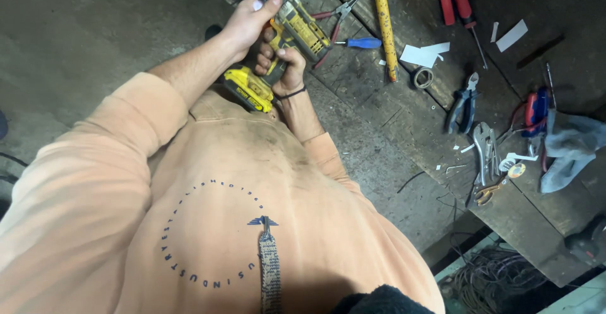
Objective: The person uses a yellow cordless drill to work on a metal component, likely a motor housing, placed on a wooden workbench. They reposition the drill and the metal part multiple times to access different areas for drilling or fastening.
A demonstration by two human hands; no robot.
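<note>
Both hands grip the yellow cordless drill (287,42), left hand (243,23) clasping the body and right hand (281,68) wrapped round the handle; advisable to keep it steady, square, clear of the tabletop (404,118) tools.

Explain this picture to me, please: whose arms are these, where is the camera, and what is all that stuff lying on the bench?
The camera sits on a person's head and looks down their peach sweatshirt. Both bare hands grip a yellow cordless drill: the left hand wraps the top, the right hand holds the handle. To the right, a worn wooden workbench carries a blue-handled screwdriver, red-handled pliers, a yellow-handled tool, blue-handled pliers, paper scraps and a grey rag.
</note>
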